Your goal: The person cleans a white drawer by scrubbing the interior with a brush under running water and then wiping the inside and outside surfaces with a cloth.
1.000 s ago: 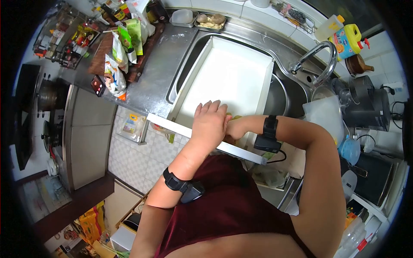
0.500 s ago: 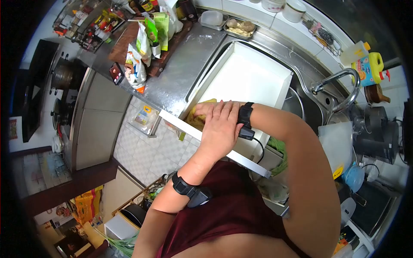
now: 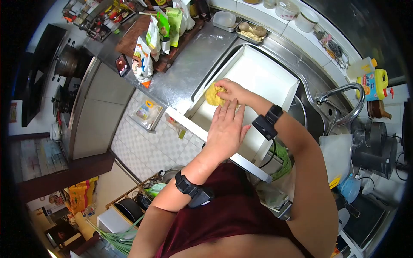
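A white, shallow, drawer-like tray (image 3: 259, 69) lies across the sink and counter edge. My right hand (image 3: 233, 91) curls its fingers on a crumpled yellow cloth (image 3: 213, 94) against the tray's left inner side. Just below it, my left hand (image 3: 226, 129) is over the tray's near part with its fingers stretched out, fingertips close to my right hand. Nothing shows in my left hand. Both wrists wear black bands with small boxes, and a cable hangs from the right one.
A faucet (image 3: 355, 86) curves over the sink at right. Food bags (image 3: 142, 62) and a phone (image 3: 122, 64) are on the left counter. Metal trays (image 3: 251, 32) stand behind the sink. Bottles (image 3: 373, 84) stand at far right; green vegetables (image 3: 282, 161) lie below the tray.
My right hand and the yellow cloth have moved up and away along the tray's left side. My left hand no longer lies over my right hand. The whole view has shifted slightly.
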{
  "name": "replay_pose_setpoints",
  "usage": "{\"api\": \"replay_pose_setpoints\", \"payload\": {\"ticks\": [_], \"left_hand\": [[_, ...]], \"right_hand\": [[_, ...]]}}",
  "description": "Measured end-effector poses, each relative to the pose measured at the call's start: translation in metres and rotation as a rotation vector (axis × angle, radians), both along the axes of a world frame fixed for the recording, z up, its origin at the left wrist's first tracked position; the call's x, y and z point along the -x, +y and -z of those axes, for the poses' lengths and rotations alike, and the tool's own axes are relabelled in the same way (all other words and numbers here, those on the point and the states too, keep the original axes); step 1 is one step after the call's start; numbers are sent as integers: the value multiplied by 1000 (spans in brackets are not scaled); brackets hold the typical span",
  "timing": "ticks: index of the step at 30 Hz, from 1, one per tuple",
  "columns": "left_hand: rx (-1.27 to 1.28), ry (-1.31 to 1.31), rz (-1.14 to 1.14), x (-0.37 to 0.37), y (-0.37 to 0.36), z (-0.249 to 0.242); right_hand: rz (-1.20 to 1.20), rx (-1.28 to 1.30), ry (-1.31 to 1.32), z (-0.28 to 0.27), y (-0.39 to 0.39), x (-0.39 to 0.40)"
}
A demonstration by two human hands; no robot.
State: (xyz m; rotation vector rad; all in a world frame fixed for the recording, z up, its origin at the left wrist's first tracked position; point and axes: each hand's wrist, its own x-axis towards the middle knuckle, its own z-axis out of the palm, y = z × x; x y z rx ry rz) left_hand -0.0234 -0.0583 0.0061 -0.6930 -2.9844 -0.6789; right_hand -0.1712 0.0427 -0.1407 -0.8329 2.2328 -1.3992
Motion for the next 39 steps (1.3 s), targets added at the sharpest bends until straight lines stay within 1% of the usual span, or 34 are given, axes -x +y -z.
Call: {"api": "replay_pose_setpoints", "payload": {"ticks": [2,3,4,6,7,9,10,12,14,17,20,22,23,25,28,31,34,36,38,39], "left_hand": [[-12,-31,-40,-1,0,-3],[-11,-59,-66,-2,1,-5],[-10,-85,-91,-2,1,-6],[119,8,-48,-1,1,-8],[185,54,-30,0,0,-8],[54,29,-57,-2,0,-6],[-12,18,-69,-1,0,-5],[19,18,-56,-1,0,-6],[29,13,-73,-1,0,-5],[18,9,-78,1,1,-4],[2,19,-70,4,2,-4],[4,18,-68,1,3,-2],[13,19,-68,1,3,-1],[17,15,-71,1,3,-3],[4,29,-68,0,2,-3],[46,45,-65,2,1,-4],[73,67,-85,5,-5,-2],[81,69,-89,5,-7,-2],[87,73,-91,4,-8,-2],[89,76,-91,4,-8,-1]], "right_hand": [[41,257,75,-7,-10,-5],[-14,307,74,-19,-17,-11],[-100,242,209,-23,-26,-19],[-272,109,480,-25,-39,-26],[-229,106,525,-11,-47,-21],[-167,377,-187,17,-46,4],[-130,339,-126,17,-37,15],[-53,255,-9,17,-19,36],[69,29,329,11,0,51],[120,-188,492,4,-7,48],[-93,-9,483,-1,-32,19],[-179,185,736,10,-63,-12],[-161,153,389,-1,-77,-31],[-118,90,-294,-47,-93,-57],[-139,6,-360,-69,-84,-51],[-424,183,448,-18,-79,-19],[-394,175,423,-24,-72,-21],[-331,210,52,-27,-71,-20],[-318,272,473,-10,-57,0],[-243,247,499,-7,-45,11]]}}
